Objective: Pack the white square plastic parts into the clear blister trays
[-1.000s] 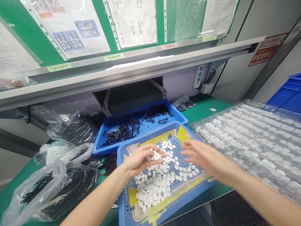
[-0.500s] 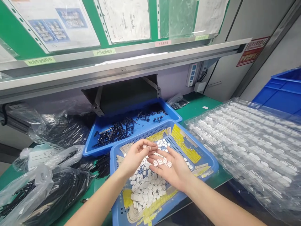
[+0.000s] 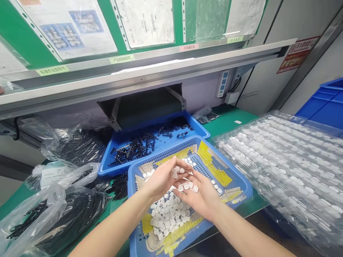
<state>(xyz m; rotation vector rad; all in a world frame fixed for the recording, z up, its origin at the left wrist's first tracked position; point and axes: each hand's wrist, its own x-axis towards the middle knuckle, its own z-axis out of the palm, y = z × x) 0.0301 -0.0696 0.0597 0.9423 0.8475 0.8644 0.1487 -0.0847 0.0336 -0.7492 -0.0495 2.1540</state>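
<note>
Left hand [image 3: 163, 178] curled, fingertips pinching small white pieces [image 3: 174, 173]; right hand [image 3: 199, 198] open, palm up, row of pieces lying on fingers. Both low over blue perforated tray [image 3: 245, 187], apparently to catch drops, above loose white pile [image 3: 167, 216]. Clear blister tray [image 3: 281, 167] just right.

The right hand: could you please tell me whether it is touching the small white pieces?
Touching: the head view shows several small white pieces lying on the fingers of the right hand, above the perforated blue tray.
</note>
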